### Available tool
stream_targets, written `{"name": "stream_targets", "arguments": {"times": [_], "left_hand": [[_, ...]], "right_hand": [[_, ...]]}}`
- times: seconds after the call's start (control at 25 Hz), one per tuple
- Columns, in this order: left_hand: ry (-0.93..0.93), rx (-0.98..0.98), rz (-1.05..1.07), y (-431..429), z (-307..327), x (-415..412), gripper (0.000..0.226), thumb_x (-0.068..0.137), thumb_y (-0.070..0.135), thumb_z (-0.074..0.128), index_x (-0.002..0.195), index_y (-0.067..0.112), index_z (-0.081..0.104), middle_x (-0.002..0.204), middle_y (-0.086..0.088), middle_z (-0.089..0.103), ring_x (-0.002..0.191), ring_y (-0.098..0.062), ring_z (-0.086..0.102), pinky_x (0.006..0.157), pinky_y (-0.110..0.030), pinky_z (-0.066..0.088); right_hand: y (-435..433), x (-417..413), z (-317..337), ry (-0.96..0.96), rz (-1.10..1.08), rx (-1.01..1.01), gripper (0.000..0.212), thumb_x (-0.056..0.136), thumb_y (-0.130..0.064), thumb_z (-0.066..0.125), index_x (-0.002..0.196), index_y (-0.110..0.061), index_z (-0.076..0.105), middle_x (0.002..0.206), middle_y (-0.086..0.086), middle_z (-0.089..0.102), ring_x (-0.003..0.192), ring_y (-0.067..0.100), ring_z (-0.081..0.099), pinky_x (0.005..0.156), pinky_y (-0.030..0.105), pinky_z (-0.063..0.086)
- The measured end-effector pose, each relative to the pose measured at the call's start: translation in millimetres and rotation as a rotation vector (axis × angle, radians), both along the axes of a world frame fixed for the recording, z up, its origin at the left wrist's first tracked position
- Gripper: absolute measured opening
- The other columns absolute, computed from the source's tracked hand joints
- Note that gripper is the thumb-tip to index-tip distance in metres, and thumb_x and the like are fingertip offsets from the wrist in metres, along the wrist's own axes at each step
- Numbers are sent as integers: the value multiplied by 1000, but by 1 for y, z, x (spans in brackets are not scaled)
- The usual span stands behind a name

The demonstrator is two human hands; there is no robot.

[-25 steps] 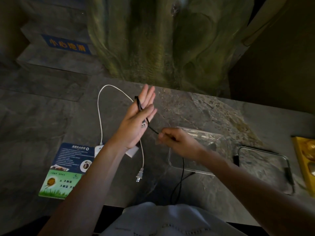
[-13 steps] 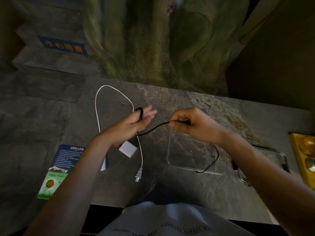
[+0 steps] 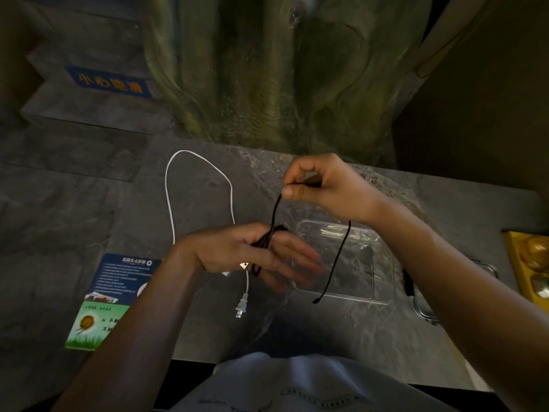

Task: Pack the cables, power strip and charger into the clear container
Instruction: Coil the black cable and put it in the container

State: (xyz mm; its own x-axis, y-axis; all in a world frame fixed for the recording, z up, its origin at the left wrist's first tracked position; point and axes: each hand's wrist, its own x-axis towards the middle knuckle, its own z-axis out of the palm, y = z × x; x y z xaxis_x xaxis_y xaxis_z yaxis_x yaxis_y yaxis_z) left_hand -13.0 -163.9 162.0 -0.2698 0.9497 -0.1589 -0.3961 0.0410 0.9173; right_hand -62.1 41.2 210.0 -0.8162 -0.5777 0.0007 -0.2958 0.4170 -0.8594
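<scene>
Two bare hands are up over the dark stone counter (image 3: pixel 371 331), both on the same black cable (image 3: pixel 274 215). Left hand (image 3: pixel 252 257) sits at centre, fingers spread flat and a bit blurred, with several turns of the black cable looped around them. Right hand (image 3: pixel 320 185), up at about one o'clock from the left, pinches the cable tight between thumb and forefinger, the other fingers curled in. From that pinch one strand drops straight down to the left hand's loops; the free tail hangs down across the clear container (image 3: pixel 383 292), its tip dangling near the container's front edge. That container sits open on the counter at three o'clock from the left hand, and looks empty, though glare makes it hard to be sure. White power cord (image 3: pixel 169 209) loops away at eleven o'clock, its plug (image 3: pixel 241 307) lying at six o'clock below the left hand. Printed leaflet (image 3: pixel 101 310) rests at eight o'clock.
</scene>
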Motion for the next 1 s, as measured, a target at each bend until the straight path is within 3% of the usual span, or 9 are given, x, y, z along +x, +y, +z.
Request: {"name": "stream_targets", "arguments": {"times": [0.16,0.24,0.36,0.44,0.52,0.64,0.8,0.88,1.0], "left_hand": [[-82,236,115,10,4,7,57,89,-12,33,144,2,34,142,-16,50,130,-32,49,104,-37,42],[-100,337,255,15,6,7,57,90,-8,36,145,7,36,145,-13,48,136,-31,43,109,-37,37],[-102,460,468,22,7,4,55,95,2,41,148,7,29,153,-15,35,144,-30,30,117,-41,26],[-161,532,579,24,7,1,56,96,6,42,149,7,25,156,-16,29,145,-28,26,119,-39,21],[-202,569,704,24,5,-3,55,98,9,38,150,9,22,157,-14,27,145,-24,28,119,-35,20],[-144,472,952,22,-2,-14,53,101,11,33,152,15,20,158,-7,28,142,-15,33,117,-28,26],[51,227,1233,16,-15,-28,64,98,18,43,154,20,11,162,-3,16,142,-7,30,107,-19,34],[155,123,1257,9,-24,-35,68,98,22,46,154,21,7,162,-2,13,143,-6,28,108,-18,33],[495,-179,1070,-1,-35,-40,69,100,27,42,154,21,0,159,3,20,142,1,26,110,-14,28]], "right_hand": [[-12,1,-16,-7,-6,-87,8,92,-7,60,87,-1,63,79,2,62,74,6,58,69,23,48],[-12,5,-27,-54,11,-104,9,93,2,55,88,7,61,81,9,62,74,9,58,68,18,46],[-12,12,-44,-80,-120,45,16,90,9,53,103,6,61,95,17,65,90,11,64,73,9,43],[-13,18,-55,-81,-138,40,13,91,6,52,88,0,63,80,8,66,73,6,63,66,17,48],[-14,24,-63,-82,-85,35,24,97,-6,51,76,-9,61,62,-4,58,54,5,53,58,23,43],[-9,33,-70,-97,-61,105,24,101,-24,47,81,-21,59,55,-14,53,52,0,51,56,15,39],[-1,45,-67,-86,-59,205,24,100,-31,48,78,-34,56,59,-23,56,57,-8,54,55,7,39],[3,49,-62,-70,-45,226,20,100,-30,50,82,-31,58,63,-21,56,63,-11,56,59,6,40],[8,49,-49,-35,-36,210,23,99,-26,52,79,-37,55,64,-21,54,63,-6,55,61,9,38]]}}
